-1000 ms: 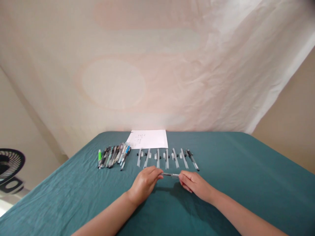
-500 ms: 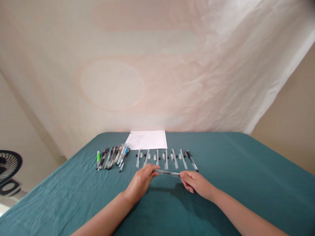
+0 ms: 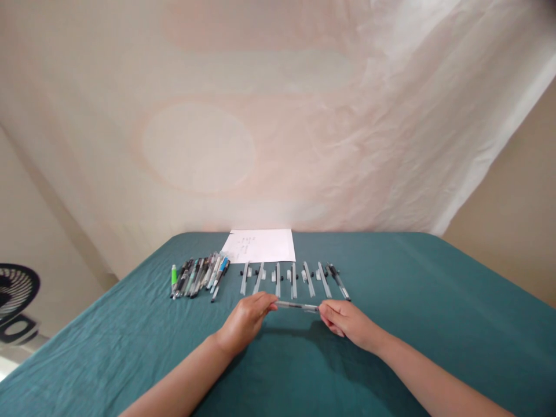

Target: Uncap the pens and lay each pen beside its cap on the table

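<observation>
A clear-barrelled pen (image 3: 297,306) is stretched level between my two hands, above the cloth. My left hand (image 3: 248,317) pinches its left end, and my right hand (image 3: 345,321) grips its right end; both ends are hidden by fingers. Just beyond, a row of clear pen barrels (image 3: 278,281) lies on the cloth, with small clear and black pieces beside them. At the row's right end is a pen with dark parts (image 3: 339,282).
A pile of assorted pens (image 3: 197,277), with a green-topped pen (image 3: 174,277) at its left edge, lies left of the row. Behind is a white sheet of paper (image 3: 264,246) with handwriting. The green cloth (image 3: 434,324) covers the table. A black fan (image 3: 17,292) stands at far left.
My hands stay almost in place with the pen between them. My left hand has shifted slightly left, and its fingers look more closed together.
</observation>
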The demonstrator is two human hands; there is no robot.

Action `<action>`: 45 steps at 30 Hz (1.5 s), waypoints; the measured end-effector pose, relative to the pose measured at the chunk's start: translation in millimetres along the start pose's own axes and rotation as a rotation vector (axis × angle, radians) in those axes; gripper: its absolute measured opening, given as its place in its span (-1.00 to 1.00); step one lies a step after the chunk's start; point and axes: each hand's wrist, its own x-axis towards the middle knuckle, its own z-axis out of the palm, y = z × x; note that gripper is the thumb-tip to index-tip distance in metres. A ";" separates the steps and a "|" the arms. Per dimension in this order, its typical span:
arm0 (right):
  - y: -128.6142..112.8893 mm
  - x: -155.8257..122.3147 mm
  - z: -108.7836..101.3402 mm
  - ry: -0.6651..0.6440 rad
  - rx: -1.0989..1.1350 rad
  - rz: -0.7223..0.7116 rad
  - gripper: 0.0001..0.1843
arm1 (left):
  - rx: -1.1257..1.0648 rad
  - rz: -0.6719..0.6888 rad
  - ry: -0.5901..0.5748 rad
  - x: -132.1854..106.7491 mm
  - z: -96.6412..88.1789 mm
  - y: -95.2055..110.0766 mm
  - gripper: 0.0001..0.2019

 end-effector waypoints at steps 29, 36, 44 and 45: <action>-19.8 -7.0 34.1 -0.324 0.510 0.284 -0.59 | -1.522 -0.504 0.279 12.0 17.3 12.3 -0.82; -17.3 -6.1 40.2 -0.113 0.177 0.229 -0.56 | -1.465 -0.648 0.391 13.0 19.5 14.1 -0.78; -26.4 -9.0 44.7 -0.239 0.465 0.153 -0.52 | -1.524 -0.593 0.241 11.8 27.4 21.1 -0.82; -25.8 -8.1 46.3 -0.245 0.502 0.165 -0.53 | -1.515 -0.588 0.228 11.4 29.5 23.8 -0.82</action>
